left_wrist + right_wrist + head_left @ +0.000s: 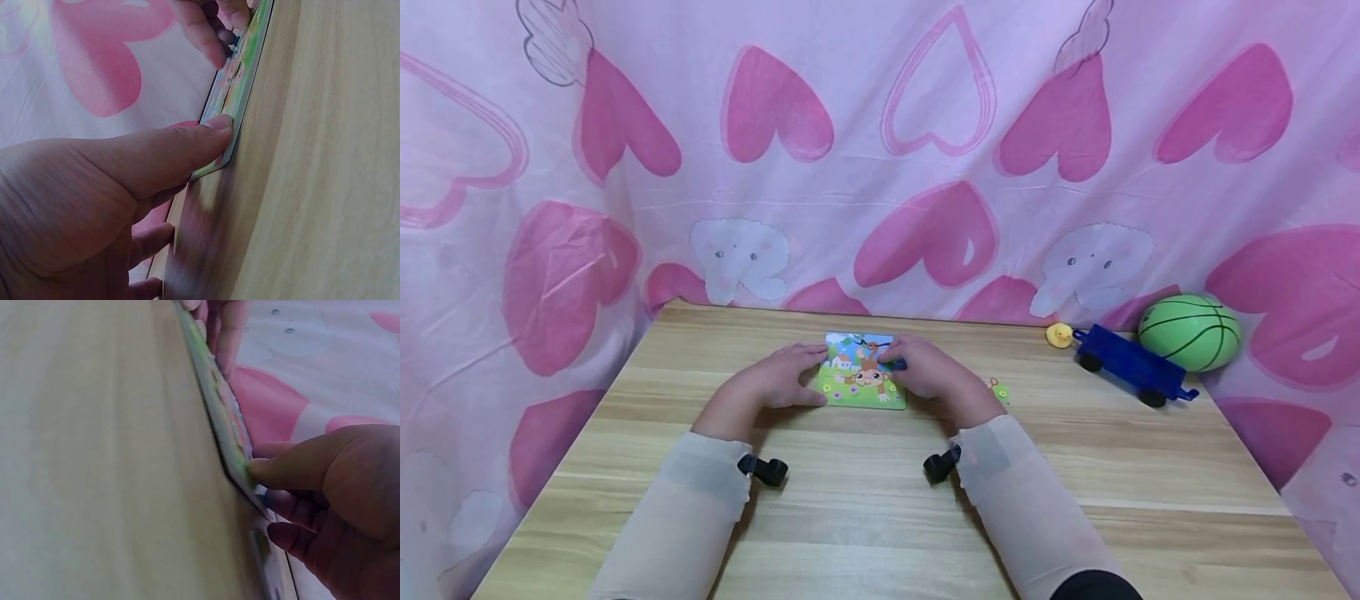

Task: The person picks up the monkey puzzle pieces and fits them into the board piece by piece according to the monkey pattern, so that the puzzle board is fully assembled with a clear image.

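Nearest me, two pale sleeves (pixel 677 508), each with a black wrist mount (pixel 767 471), reach in over the desk (pixel 850 508). Beyond the bare wood, a picture puzzle (pixel 859 385) of a monkey lies near the desk's far edge, a little left of that edge's middle. I'd call the picture largely made up: the face, flowers and house all read clearly. A loose piece (pixel 1000 392) lies well apart from it, toward the desk's right edge and partly behind the right forearm, so by my judgement at least that one remains to go in. What the hands cover I can't vouch for.

The left hand (pixel 780 379) frames the puzzle's left side, its thumb resting on the near left corner, thumb and fingers spread apart. The right hand (pixel 927 367) bends over the right side, thumb touching the puzzle, fingers curved. A dark blue bit (pixel 898 364) shows beside them; I can't tell whether they pinch it or merely lie over it.

Farther off, toward the desk's far right corner, sit a blue toy cart (pixel 1127 362), a yellow duck (pixel 1059 335) just beside its left end, and a green ball (pixel 1189 333) behind it. Last comes a pink heart-patterned curtain (pixel 850 50).
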`<state>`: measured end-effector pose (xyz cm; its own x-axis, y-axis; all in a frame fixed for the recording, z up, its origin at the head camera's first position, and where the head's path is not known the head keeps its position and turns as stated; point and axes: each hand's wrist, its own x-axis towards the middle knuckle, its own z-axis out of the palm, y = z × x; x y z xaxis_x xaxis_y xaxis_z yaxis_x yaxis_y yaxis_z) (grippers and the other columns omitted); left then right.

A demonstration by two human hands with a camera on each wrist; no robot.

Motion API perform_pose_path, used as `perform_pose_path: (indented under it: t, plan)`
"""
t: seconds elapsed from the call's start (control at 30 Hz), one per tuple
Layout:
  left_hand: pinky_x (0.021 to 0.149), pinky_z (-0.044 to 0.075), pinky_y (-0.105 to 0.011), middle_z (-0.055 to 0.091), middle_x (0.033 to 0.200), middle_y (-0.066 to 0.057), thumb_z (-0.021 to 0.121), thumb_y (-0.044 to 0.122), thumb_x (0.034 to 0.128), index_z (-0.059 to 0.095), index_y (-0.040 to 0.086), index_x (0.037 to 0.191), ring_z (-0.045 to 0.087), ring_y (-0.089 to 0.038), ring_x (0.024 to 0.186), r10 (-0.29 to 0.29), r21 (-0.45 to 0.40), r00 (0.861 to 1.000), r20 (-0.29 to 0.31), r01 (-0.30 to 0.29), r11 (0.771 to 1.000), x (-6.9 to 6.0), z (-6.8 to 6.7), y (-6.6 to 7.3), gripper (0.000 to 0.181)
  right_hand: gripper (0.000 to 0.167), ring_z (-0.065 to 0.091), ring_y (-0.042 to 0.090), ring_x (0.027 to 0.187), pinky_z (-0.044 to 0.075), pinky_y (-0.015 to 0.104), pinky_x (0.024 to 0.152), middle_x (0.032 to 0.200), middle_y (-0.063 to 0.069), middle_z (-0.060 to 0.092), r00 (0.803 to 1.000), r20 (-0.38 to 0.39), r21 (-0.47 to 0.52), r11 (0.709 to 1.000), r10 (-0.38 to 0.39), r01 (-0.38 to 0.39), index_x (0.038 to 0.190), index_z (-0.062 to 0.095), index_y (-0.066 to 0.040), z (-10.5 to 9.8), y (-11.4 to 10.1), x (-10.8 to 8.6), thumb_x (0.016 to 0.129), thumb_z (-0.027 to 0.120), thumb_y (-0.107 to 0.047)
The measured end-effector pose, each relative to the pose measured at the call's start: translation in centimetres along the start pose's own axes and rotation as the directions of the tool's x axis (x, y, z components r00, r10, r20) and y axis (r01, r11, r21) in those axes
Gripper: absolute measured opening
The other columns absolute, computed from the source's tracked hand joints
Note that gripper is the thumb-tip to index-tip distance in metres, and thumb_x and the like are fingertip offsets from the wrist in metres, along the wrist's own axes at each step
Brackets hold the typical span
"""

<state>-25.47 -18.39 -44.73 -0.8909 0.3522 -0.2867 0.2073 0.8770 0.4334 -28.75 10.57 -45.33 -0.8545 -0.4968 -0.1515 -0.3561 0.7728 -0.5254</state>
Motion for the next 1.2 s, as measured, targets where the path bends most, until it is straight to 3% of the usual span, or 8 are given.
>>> perform_pose_path:
  t: [0.1,0.23,0.43,0.6,0.93,1.2]
  plan:
    - [0.136,0.023,-0.062,0.031,0.178,-0.005,0.081,0.043,0.0953,0.038,0.022,0.168,0.02,-0.039,0.168,-0.001,-0.009,1.0,-0.001,0.001,1.0,-0.1,-0.1,0.1,0.087,0.039,0.061,0.023,0.127,0.056,0.045,0.11,0.145,0.0,0.062,0.998,-0.023,0.142,0.989,0.055,-0.052,0.142,0.071,-0.024,-0.9,0.3,-0.7,0.105,0.066,-0.014]
    - [0.135,0.023,-0.063,0.031,0.178,-0.005,0.081,0.043,0.0951,0.039,0.022,0.168,0.02,-0.039,0.168,-0.001,-0.017,1.0,-0.002,0.001,1.0,-0.2,-0.1,0.2,0.087,0.043,0.063,0.024,0.128,0.057,0.048,0.11,0.141,-0.001,0.066,0.994,-0.067,0.235,0.97,0.086,-0.068,0.147,0.066,-0.027,-2.6,1.0,-1.9,0.105,0.066,-0.019]
    - [0.136,0.023,-0.062,0.031,0.178,-0.004,0.081,0.043,0.0952,0.038,0.022,0.168,0.019,-0.038,0.168,-0.004,-0.012,1.0,-0.001,0.004,1.0,-0.2,-0.1,0.2,0.087,0.05,0.066,0.022,0.122,0.062,0.041,0.098,0.136,0.003,0.071,0.992,-0.077,0.244,0.967,0.095,-0.074,0.151,0.063,-0.024,-3.8,3.1,-4.0,0.102,0.072,-0.022]
    - [0.136,0.023,-0.062,0.031,0.178,-0.004,0.081,0.043,0.0953,0.038,0.022,0.168,0.019,-0.039,0.168,-0.005,-0.004,1.0,0.0,0.005,1.0,-0.1,-0.1,0.2,0.087,0.052,0.066,0.023,0.12,0.062,0.042,0.101,0.132,0.003,0.073,0.991,-0.067,0.252,0.964,0.111,-0.091,0.148,0.066,-0.02,-3.6,4.8,-5.2,0.098,0.08,-0.022]
    - [0.136,0.023,-0.063,0.03,0.179,-0.004,0.08,0.045,0.0954,0.037,0.023,0.168,0.019,-0.039,0.168,-0.012,-0.007,1.0,0.003,0.012,1.0,-0.2,-0.1,0.2,0.088,0.056,0.06,0.023,0.117,0.055,0.046,0.112,0.13,0.0,0.068,0.996,0.03,0.194,0.977,0.087,-0.091,0.142,0.07,-0.019,-2.7,5.5,-5.3,0.09,0.087,-0.026]
    - [0.135,0.023,-0.063,0.031,0.178,-0.005,0.08,0.044,0.0954,0.038,0.022,0.168,0.019,-0.039,0.168,-0.013,-0.006,1.0,0.004,0.013,1.0,-0.2,-0.1,0.3,0.087,0.055,0.06,0.021,0.119,0.054,0.047,0.114,0.133,0.001,0.066,0.996,0.04,0.157,0.984,0.076,-0.082,0.144,0.068,-0.019,-2.3,6.0,-5.1,0.093,0.085,-0.026]
